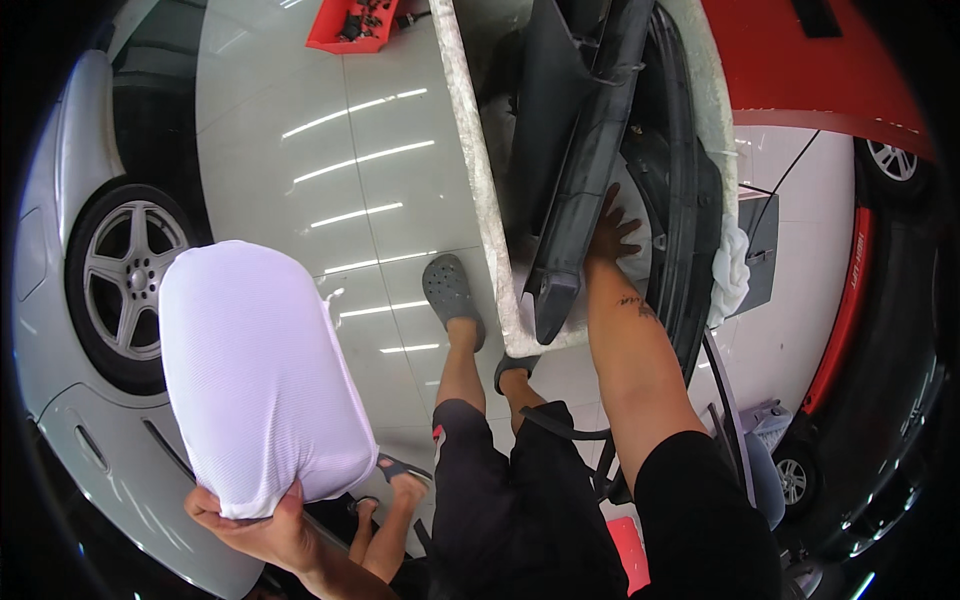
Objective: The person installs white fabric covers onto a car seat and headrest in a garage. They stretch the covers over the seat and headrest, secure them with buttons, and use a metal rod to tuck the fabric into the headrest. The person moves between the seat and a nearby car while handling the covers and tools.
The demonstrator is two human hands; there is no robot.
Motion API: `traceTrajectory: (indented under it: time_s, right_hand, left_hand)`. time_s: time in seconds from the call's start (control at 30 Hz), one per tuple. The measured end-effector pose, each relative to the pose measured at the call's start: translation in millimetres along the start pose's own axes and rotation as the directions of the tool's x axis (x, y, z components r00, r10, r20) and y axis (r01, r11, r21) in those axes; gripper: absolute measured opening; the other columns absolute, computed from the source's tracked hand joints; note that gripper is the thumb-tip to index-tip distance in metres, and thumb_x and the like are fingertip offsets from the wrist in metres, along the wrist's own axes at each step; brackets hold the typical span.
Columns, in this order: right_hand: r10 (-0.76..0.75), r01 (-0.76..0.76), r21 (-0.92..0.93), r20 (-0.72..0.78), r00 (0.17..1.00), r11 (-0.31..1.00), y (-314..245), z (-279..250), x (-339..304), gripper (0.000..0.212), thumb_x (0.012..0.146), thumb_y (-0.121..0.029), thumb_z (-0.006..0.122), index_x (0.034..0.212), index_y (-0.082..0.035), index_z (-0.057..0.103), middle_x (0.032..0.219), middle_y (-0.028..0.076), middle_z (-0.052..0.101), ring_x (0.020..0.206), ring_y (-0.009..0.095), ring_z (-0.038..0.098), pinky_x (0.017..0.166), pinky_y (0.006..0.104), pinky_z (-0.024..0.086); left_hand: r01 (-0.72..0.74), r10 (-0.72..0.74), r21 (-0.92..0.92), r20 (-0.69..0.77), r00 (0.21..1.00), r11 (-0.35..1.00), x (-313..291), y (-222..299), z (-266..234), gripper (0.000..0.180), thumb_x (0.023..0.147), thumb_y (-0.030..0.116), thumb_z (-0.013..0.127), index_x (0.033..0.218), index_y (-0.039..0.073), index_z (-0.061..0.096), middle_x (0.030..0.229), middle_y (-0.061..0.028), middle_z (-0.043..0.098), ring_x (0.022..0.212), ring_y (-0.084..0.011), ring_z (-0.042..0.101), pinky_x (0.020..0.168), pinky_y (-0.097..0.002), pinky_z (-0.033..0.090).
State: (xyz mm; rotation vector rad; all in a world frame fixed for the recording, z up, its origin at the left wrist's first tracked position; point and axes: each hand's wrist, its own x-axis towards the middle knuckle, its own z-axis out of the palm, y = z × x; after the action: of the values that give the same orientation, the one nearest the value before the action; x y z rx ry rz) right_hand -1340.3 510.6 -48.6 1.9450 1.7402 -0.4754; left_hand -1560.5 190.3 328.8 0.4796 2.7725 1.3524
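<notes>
At the lower left, my left hand (262, 528) grips the bottom end of a rounded, cloth-covered block (262, 370). Its smooth white ribbed fabric is bunched between thumb and fingers; what lies under the cloth is hidden. My right arm reaches into a pale, rough-edged bin (470, 150), where my right hand (612, 232) has its fingers spread over a light surface. Beside that hand, a long black trim panel (590, 150) leans diagonally and partly hides it. Curved black plastic parts (685, 190) stand along the bin's right side.
A silver car with a spoked wheel (135, 280) stands at the left. A red tray (352, 25) of small dark parts sits on the tiled floor. White cloth (730, 270) hangs at the bin's right edge. Another person's sandalled foot (405, 485) shows behind my left forearm.
</notes>
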Motion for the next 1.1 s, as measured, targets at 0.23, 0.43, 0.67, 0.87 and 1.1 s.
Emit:
traceTrajectory:
  time_s: [0.23,0.43,0.67,0.87,1.1]
  right_hand:
    - [0.044,-0.043,0.056,-0.001,0.999,0.998,1.8,21.8,31.9,0.058,0.108,-0.034,0.046,0.161,-0.017,0.029,0.153,0.020,0.048,0.139,0.042,0.044,0.115,0.0584,0.035]
    - [-0.006,-0.074,0.565,0.138,0.990,0.822,-5.4,8.7,16.0,0.052,0.108,-0.038,0.045,0.154,-0.012,0.041,0.147,0.016,0.055,0.130,0.036,0.054,0.111,0.0515,0.040]
    - [-0.163,-0.628,0.761,0.648,0.744,0.159,25.6,-57.4,-77.9,0.055,0.107,-0.051,0.050,0.144,-0.011,0.056,0.144,0.010,0.060,0.128,0.026,0.057,0.111,0.0432,0.039]
    - [-0.497,-0.317,0.936,0.349,0.794,0.152,76.8,-128.4,-160.3,0.079,0.098,-0.055,0.065,0.157,-0.008,0.041,0.160,0.016,0.043,0.150,0.027,0.038,0.123,0.0493,0.029]
    - [-0.711,-0.439,0.897,0.344,0.613,0.056,150.3,-212.1,-242.5,0.071,0.099,-0.050,0.065,0.153,-0.007,0.046,0.152,0.016,0.051,0.141,0.026,0.048,0.118,0.0478,0.037]
  left_hand:
    - [0.047,-0.049,0.034,0.055,0.997,0.998,0.3,-21.7,23.5,0.061,0.065,0.012,0.084,0.110,0.006,0.043,0.102,-0.0068,0.051,0.102,-0.0201,0.055,0.102,-0.0357,0.041]
    - [0.049,-0.048,-0.030,0.032,0.998,0.998,-7.2,20.5,28.4,0.064,0.058,0.008,0.079,0.110,0.007,0.043,0.102,-0.0062,0.048,0.100,-0.0199,0.053,0.101,-0.0350,0.041]
    - [-0.148,0.151,-0.033,0.147,0.978,0.989,-36.9,91.4,2.0,0.075,0.052,0.012,0.094,0.109,0.010,0.045,0.099,-0.0079,0.046,0.089,-0.0221,0.053,0.079,-0.0360,0.043]
    - [-0.373,0.387,-0.107,0.182,0.904,0.921,-62.3,168.1,-21.9,0.065,0.050,0.012,0.094,0.097,0.013,0.050,0.084,-0.0075,0.049,0.071,-0.0272,0.050,0.060,-0.0386,0.038]
    - [-0.211,0.343,-0.487,0.198,0.918,0.848,-91.8,284.5,-107.3,0.059,0.047,0.015,0.088,0.092,0.014,0.051,0.087,-0.0076,0.049,0.078,-0.0329,0.052,0.067,-0.0392,0.040]
